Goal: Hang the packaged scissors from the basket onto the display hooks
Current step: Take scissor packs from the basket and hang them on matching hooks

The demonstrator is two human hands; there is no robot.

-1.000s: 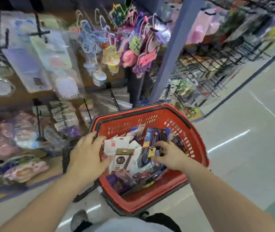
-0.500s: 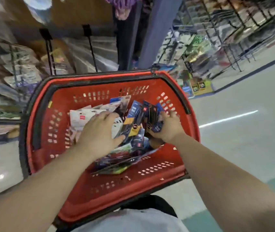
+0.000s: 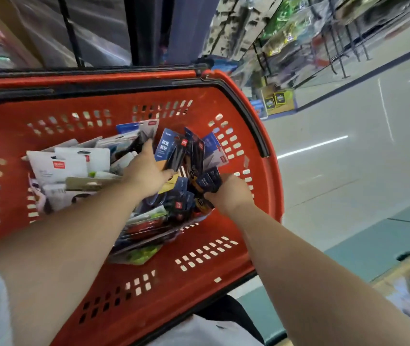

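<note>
Since half a second earlier, the left hand (image 3: 146, 173) had slid off the middle of the pile toward the blue cards, and the right hand (image 3: 232, 193) had dropped lower along the basket's right wall, while the view had closed in on the red basket (image 3: 124, 283). Both hands were down inside it. The left hand's fingers (image 3: 148, 146) were curled about a blue-carded scissors pack (image 3: 167, 148), one finger stretched up along the card's left edge and the thumb laid across its lower front, so that the pack stood upright just right of those fingers. The right hand's fingers were mostly hidden from the camera, closed around a small bunch of dark blue packs (image 3: 209, 179) that stuck out up and to the left of its knuckles. More blue scissors cards stood fanned between the two hands, touching both held packs. Left of the left hand's fingers lay a heap of white packs (image 3: 59, 166), overlapping one another. Below both wrists, nearer the person, clear-fronted packs with red handles (image 3: 144, 226) and a green-backed pack (image 3: 141, 255) lay flat on the basket bottom. Beyond the fingertips, past the basket's far rim, blurred display racks (image 3: 286, 33) hung with goods, and a pale shop floor (image 3: 348, 171) spread out well right of the right hand.
</note>
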